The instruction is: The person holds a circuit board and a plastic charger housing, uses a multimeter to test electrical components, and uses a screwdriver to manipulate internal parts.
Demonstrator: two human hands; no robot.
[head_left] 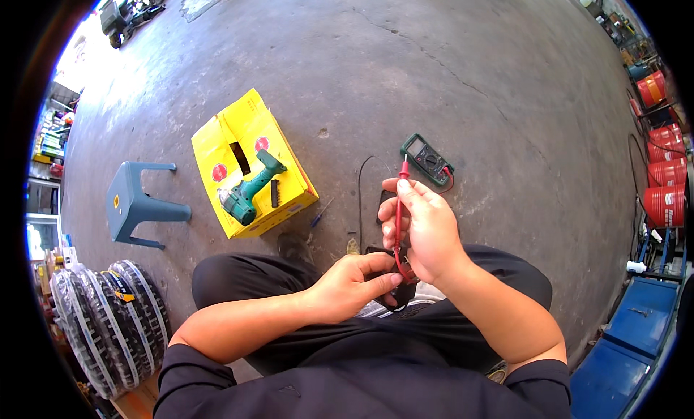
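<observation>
My right hand [436,234] is closed round a red multimeter probe [399,220], its metal tip pointing up and away from me. Beneath it, my left hand [348,289] grips a black device [403,297] above my lap; fingers hide much of it and I cannot tell its exact kind. The probe's red lead curls down between both hands. On the floor just beyond my right hand lies a green-cased multimeter [428,159], a red plug in its near end. A dark object [385,202] is partly hidden behind my right fingers.
A yellow cardboard box [217,140] holds a green cordless driver [249,193] and a small black part [275,193] on top. A blue screwdriver [318,218] lies beside it. Around stand a blue stool [130,202], wrapped tyres [108,325], red drums [663,206] and blue cabinets [640,314].
</observation>
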